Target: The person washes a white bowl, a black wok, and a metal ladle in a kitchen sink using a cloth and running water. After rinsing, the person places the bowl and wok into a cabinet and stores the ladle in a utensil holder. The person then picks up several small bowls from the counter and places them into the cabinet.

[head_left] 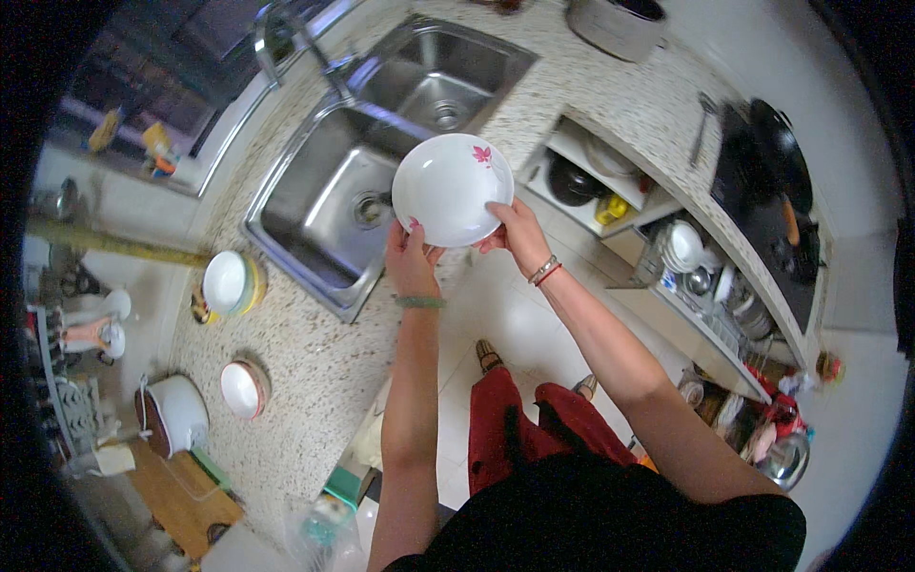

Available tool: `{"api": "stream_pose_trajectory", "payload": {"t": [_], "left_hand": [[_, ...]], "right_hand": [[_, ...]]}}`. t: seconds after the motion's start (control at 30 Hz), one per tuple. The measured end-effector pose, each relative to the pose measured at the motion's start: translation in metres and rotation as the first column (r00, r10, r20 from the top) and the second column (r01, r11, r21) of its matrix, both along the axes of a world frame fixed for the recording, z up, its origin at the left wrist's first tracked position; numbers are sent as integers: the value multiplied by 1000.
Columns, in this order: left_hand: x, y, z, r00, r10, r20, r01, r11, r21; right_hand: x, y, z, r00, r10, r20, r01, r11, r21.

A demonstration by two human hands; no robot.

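Observation:
A white plate (446,191) with pink leaf prints is held up in front of me, over the inner edge of the sink. My left hand (412,262) grips its lower left rim, the thumb lying on the upper face. On the right rim, my right hand (518,238) has its thumb on top and its other fingers underneath. Below and to the left lies the steel double sink (315,200); the plate covers part of its near basin's edge. A tall curved faucet (334,69) stands behind the basins.
On the speckled counter (315,372) at left are stacked bowls (227,282), another bowl (244,389) and a white pot (177,416). To the right, an open dish drawer (691,300) juts out beneath the counter. A wok (782,153) rests on the stove.

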State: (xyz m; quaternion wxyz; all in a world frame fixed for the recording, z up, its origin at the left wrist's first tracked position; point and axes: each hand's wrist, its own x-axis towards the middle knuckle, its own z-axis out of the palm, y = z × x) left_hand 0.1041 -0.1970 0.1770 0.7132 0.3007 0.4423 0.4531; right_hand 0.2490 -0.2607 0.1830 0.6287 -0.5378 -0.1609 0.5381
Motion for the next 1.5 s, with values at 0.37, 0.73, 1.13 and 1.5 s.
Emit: {"api": "stream_pose_trajectory", "payload": {"t": [0.37,0.73,1.13,1.5], "left_hand": [[197,-261,-6,852,-522,39,524,849,-63],[372,-562,-105,523,-821,229,843,459,-280],[516,-720,-233,288,-952,100,880,222,-419],[577,-730,-281,-170,56,-984,755,-634,-167]], "right_hand": [[151,-314,-21,839,-536,90,536,844,23],[271,-647,-79,529,-760,376,846,506,-167],[408,-772,-133,516,-138,846,806,412,-424],[467,-748,-194,339,66,938,850,405,-336]]}}
